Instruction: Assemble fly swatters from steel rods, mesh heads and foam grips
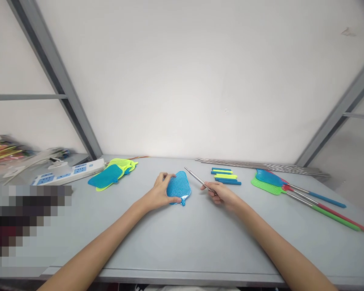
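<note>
In the head view, a scrap of white lettering (138, 287) shows below the table's front edge, cut off too far to read; any marks on the white and blue power strip (89, 167) at the left are too small to make out.

The grey table (176, 246) backs onto a plain white wall (194, 81), with grey metal posts (59, 68) sloping at either side. Green-yellow and blue mesh heads (106, 176) lie piled beside the strip. Blue and yellow tubes (226, 181) lie right of centre, in front of long metal rods (261, 165) along the wall. Fly swatters with blue, red and green handles (333, 218) lie at the far right.

Both forearms reach in from the near edge. The left hand (162, 193) curls around a blue mesh head (180, 186) at the table's centre, thumb near its short neck, which points toward the person. The right hand (220, 194) pinches a slim metal rod (195, 175), slanting up and left, its far end near the blue mesh head but apart from it.
</note>
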### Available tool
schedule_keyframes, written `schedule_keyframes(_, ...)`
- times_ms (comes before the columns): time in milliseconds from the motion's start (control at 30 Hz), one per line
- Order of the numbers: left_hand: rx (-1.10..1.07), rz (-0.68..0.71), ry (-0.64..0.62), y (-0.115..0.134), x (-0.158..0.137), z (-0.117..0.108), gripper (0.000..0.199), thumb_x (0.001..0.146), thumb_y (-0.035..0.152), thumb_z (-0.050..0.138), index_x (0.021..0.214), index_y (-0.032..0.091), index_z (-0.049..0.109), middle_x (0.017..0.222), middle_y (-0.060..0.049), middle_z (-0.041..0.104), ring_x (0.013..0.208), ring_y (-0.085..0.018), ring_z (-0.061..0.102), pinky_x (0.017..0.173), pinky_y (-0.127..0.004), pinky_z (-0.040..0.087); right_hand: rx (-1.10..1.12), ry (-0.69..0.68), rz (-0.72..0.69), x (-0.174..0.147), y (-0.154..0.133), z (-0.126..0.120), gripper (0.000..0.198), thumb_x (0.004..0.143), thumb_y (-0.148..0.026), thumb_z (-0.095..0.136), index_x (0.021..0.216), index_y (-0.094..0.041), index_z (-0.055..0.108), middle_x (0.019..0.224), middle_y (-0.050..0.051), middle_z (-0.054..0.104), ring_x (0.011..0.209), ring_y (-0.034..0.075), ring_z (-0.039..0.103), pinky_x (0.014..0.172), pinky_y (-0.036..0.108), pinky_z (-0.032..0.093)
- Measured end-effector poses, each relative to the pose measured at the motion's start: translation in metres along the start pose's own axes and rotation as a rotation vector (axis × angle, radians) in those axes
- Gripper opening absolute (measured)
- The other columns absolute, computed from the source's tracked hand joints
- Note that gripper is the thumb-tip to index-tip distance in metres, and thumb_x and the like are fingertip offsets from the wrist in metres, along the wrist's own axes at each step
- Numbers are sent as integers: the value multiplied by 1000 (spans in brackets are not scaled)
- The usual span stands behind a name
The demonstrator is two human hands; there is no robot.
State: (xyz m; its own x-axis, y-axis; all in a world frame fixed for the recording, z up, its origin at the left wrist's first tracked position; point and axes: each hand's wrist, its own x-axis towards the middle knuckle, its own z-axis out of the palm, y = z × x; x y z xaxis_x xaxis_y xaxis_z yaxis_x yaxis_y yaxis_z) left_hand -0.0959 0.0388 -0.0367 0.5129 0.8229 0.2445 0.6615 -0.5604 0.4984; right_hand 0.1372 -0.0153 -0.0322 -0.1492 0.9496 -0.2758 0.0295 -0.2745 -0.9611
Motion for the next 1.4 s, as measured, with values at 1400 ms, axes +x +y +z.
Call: schedule_keyframes(1400, -1250, -625, 344, -2, 8, -2, 6, 75, 19, 47, 74, 13, 48, 50, 2, 48, 36, -7, 46, 25, -14, 34, 31, 47, -30, -1, 4, 3, 34, 68, -48, 46, 75, -17, 57, 49, -6, 22, 38, 2, 15, 35, 19, 12)
